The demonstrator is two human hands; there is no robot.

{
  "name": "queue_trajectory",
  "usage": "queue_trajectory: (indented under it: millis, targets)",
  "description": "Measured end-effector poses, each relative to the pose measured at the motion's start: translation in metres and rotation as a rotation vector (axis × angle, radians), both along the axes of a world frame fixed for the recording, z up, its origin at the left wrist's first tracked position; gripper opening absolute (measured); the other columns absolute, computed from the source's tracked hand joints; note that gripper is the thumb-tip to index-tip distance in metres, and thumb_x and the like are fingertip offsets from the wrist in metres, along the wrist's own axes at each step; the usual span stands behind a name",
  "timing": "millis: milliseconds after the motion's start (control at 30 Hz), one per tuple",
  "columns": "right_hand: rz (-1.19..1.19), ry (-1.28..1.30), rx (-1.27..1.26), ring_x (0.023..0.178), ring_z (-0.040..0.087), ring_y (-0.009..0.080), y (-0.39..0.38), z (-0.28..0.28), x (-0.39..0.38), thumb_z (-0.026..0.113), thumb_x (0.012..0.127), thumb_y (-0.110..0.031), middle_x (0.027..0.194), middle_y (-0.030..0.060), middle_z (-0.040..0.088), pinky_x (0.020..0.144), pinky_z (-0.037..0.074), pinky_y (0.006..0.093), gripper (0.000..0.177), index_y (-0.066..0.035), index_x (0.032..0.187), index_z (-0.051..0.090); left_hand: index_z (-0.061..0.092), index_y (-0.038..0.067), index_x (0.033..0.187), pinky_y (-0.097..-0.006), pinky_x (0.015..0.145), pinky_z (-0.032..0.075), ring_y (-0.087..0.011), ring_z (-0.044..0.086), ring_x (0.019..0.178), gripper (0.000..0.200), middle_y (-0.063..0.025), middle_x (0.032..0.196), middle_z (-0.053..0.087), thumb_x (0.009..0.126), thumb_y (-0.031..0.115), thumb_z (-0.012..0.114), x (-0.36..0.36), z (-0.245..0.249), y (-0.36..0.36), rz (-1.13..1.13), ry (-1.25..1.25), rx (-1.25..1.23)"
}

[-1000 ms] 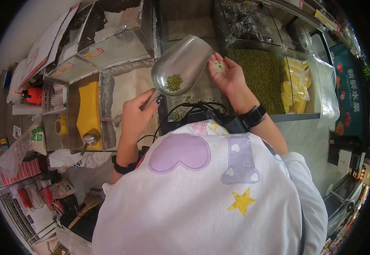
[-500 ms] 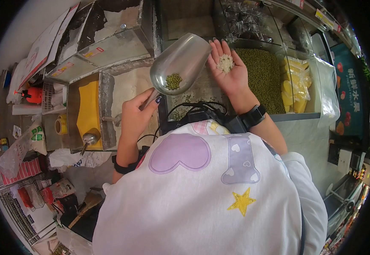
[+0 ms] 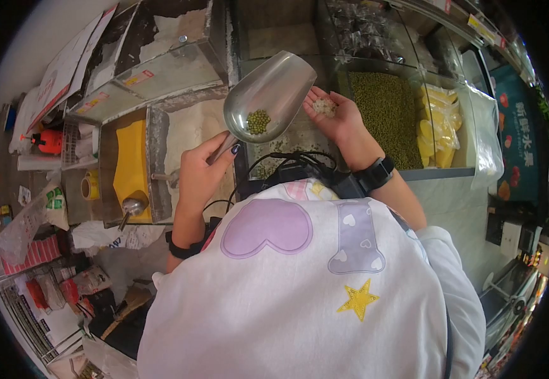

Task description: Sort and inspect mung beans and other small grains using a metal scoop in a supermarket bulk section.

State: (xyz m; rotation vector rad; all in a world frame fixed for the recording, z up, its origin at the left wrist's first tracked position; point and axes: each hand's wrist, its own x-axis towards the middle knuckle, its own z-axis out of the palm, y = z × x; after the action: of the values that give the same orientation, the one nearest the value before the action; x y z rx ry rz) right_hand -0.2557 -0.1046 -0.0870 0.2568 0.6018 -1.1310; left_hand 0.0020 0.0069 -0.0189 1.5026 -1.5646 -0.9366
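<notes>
My left hand (image 3: 203,165) grips the handle of a large metal scoop (image 3: 268,91), its mouth pointing up and right. A small heap of green beans (image 3: 258,122) lies inside the scoop near the handle end. Beside the scoop's mouth, my right hand (image 3: 340,117) is held palm up, fingers partly curled, with a small pile of whitish grains (image 3: 324,107) on it. Behind that hand is a bin full of green beans (image 3: 385,114). A few loose green beans show in the compartment below the scoop.
Left of the scoop is a bin of white powder (image 3: 189,132), then a bin with yellow contents (image 3: 130,158) and a small metal scoop (image 3: 134,205). Yellow packets (image 3: 438,120) fill the compartment at right. Black cables (image 3: 303,158) lie near my waist.
My right hand has moved slightly down and its fingers have curled in, tilting the palm toward the scoop. The large scoop has barely moved.
</notes>
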Motion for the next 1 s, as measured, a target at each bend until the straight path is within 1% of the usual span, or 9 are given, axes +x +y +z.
queue_trajectory:
  millis: [267,367,433,467,567,633,767,833,1000]
  targets:
    - [-0.004,0.03,-0.075,0.106,0.049,0.0322,0.004,0.015,0.003,0.025,0.095,-0.023,0.118,0.022,0.047,0.091,0.041,0.0405,0.042,0.006,0.119,0.042,0.058,-0.004,0.111,-0.0195,0.059,0.041,-0.005,0.05,0.066,0.035,-0.0029,0.081,0.062,0.08,0.011,0.064,0.001,0.0,0.0,0.008,-0.023,0.016]
    - [-0.046,0.043,-0.094,0.108,0.048,0.031,0.005,0.019,0.005,0.025,0.095,-0.024,0.122,0.021,0.046,0.093,0.04,0.0404,0.043,0.006,0.121,0.042,0.059,-0.003,0.111,-0.02,0.059,0.042,-0.0051,0.051,0.066,0.034,-0.0032,0.081,0.063,0.08,0.01,0.064,0.001,0.0,0.0,-0.013,-0.035,0.035]
    - [-0.01,0.005,-0.25,0.112,0.047,0.0288,0.004,0.014,0.001,0.025,0.095,-0.024,0.128,0.0185,0.044,0.094,0.04,0.0393,0.043,0.005,0.123,0.042,0.059,-0.003,0.111,-0.0201,0.059,0.042,-0.0051,0.051,0.066,0.034,-0.0031,0.08,0.063,0.08,0.01,0.064,0.002,-0.002,0.001,-0.024,-0.056,0.032]
    - [-0.01,0.004,-0.25,0.112,0.047,0.0288,0.003,0.011,-0.001,0.025,0.095,-0.024,0.128,0.0185,0.044,0.094,0.04,0.0393,0.043,0.005,0.123,0.042,0.059,-0.003,0.111,-0.0202,0.058,0.042,-0.005,0.05,0.066,0.033,-0.003,0.08,0.063,0.08,0.009,0.063,0.002,-0.002,0.001,-0.035,-0.078,0.029]
    - [0.047,-0.087,-0.31,0.115,0.046,0.0293,0.002,0.008,-0.004,0.025,0.094,-0.022,0.132,0.0167,0.041,0.094,0.041,0.0429,0.044,0.003,0.127,0.038,0.059,-0.003,0.111,-0.0202,0.057,0.041,-0.0048,0.05,0.064,0.034,-0.0021,0.077,0.062,0.08,0.009,0.063,0.001,-0.001,0.001,-0.012,-0.094,0.092]
    - [0.016,-0.01,-0.3,0.119,0.043,0.0291,0.005,0.017,-0.001,0.025,0.094,-0.022,0.135,0.0162,0.038,0.095,0.04,0.0411,0.044,0.003,0.129,0.036,0.059,-0.002,0.111,-0.0203,0.056,0.041,-0.0046,0.049,0.063,0.034,-0.0016,0.076,0.061,0.08,0.008,0.063,0.001,0.0,0.001,-0.011,-0.088,0.09]
    - [0.019,-0.058,-0.385,0.123,0.039,0.029,0.005,0.021,0.001,0.026,0.094,-0.021,0.137,0.0152,0.036,0.097,0.038,0.0394,0.045,0.003,0.131,0.034,0.06,-0.001,0.111,-0.0203,0.054,0.04,-0.0044,0.047,0.061,0.033,-0.0005,0.074,0.06,0.079,0.007,0.063,0.002,-0.001,0.001,-0.023,-0.133,0.097]
    - [0.033,-0.061,-0.386,0.122,0.041,0.0269,0.005,0.024,0.002,0.025,0.094,-0.025,0.135,0.014,0.04,0.09,0.041,0.0347,0.045,0.002,0.127,0.041,0.06,0.0,0.111,-0.0203,0.054,0.04,-0.0042,0.046,0.061,0.033,-0.0004,0.074,0.06,0.079,0.007,0.063,0.001,-0.002,0.001,-0.017,-0.126,0.09]
    - [0.069,-0.119,-0.475,0.119,0.043,0.0267,0.004,0.017,-0.002,0.025,0.094,-0.025,0.135,0.0144,0.04,0.087,0.043,0.0339,0.045,0.002,0.128,0.041,0.06,0.001,0.111,-0.02,0.055,0.04,-0.0039,0.046,0.062,0.033,-0.0005,0.074,0.061,0.079,0.007,0.063,-0.001,0.001,0.001,-0.008,-0.151,0.094]
